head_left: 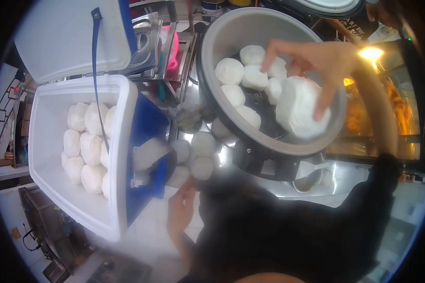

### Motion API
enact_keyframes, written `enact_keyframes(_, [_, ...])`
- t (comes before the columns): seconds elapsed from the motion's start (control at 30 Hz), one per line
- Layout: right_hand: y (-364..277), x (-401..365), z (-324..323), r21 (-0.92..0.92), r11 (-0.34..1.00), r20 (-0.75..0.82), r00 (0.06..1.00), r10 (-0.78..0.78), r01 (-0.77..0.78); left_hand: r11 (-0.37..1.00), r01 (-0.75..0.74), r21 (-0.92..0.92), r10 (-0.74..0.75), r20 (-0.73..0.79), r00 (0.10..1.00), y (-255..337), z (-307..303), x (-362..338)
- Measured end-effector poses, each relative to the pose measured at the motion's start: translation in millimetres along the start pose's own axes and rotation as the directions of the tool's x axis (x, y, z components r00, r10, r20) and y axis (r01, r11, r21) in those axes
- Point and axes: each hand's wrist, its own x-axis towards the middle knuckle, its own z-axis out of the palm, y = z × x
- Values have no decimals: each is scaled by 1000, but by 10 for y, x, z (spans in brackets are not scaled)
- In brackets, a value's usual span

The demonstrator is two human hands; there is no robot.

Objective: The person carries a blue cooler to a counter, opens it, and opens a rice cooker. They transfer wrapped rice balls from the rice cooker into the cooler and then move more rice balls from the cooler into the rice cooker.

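Observation:
My right hand (328,66) reaches into a deep round grey pot (217,30) from the right. Its fingers and thumb are around a large white bun (300,111), which looks closer to me than the others. Several smaller white buns (229,71) lie on the dark perforated base inside the pot. My left hand (182,203) is low beside the counter edge, its fingertips right at a small group of white buns (202,168) on the metal counter. Haze blurs the left fingers, and I cannot tell whether they grip anything.
On the left a blue and white cooler (120,155) stands with its lid (75,42) raised, holding several white buns (90,148). Behind it are metal pans (144,42) and a pink item (173,56). A lit glass food case (363,113) stands at the right.

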Motion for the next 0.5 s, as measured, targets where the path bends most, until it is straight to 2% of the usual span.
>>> enact_keyframes(0.03, [-152,-23,98,162,982,-22,995,-95,97,965,-118,-235,144,96,985,68,34,-22])
enact_keyframes(0.07, [-246,-27,174,318,928,-60,981,-186,195,839,-103,-534,257,223,940,177,52,-31])
enact_keyframes(0.1, [-283,-28,184,320,927,-68,980,-184,197,634,-21,-773,396,302,867,332,74,-43])
enact_keyframes(0.13, [-312,-28,193,261,949,-134,980,-144,175,639,-19,-769,396,307,865,562,196,-130])
enact_keyframes(0.17, [-323,-34,201,201,968,-197,974,-108,148,479,-99,-872,350,86,933,859,386,-254])
enact_keyframes(0.2, [-258,-17,197,150,988,-211,977,-13,45,311,-213,-926,257,-134,957,1006,484,-312])
enact_keyframes(0.23, [-127,36,184,99,993,-228,970,80,-58,453,-160,-877,358,15,933,782,370,-237])
enact_keyframes(0.27, [61,116,177,3,989,-189,971,143,-145,454,-165,-875,355,8,935,593,377,-185])
enact_keyframes(0.3, [313,221,176,-97,970,-154,966,207,-223,594,-26,-804,160,86,983,404,394,-137])
enact_keyframes(0.33, [650,339,174,-201,960,-75,981,181,-192,691,135,-710,-54,135,989,227,415,-79])
enact_keyframes(0.37, [923,461,219,-298,943,5,988,158,-149,572,219,-790,-171,145,974,65,440,-6])
enact_keyframes(0.4, [1168,563,295,-274,949,35,985,171,-155,575,216,-789,-184,133,974,-133,475,103])
enact_keyframes(0.47, [1396,701,419,-258,954,75,981,178,-154,622,208,-755,-416,-93,905,-541,569,392])
enact_keyframes(0.5, [1471,741,495,-319,930,109,967,229,-184,624,204,-754,-419,-103,902,-752,603,564])
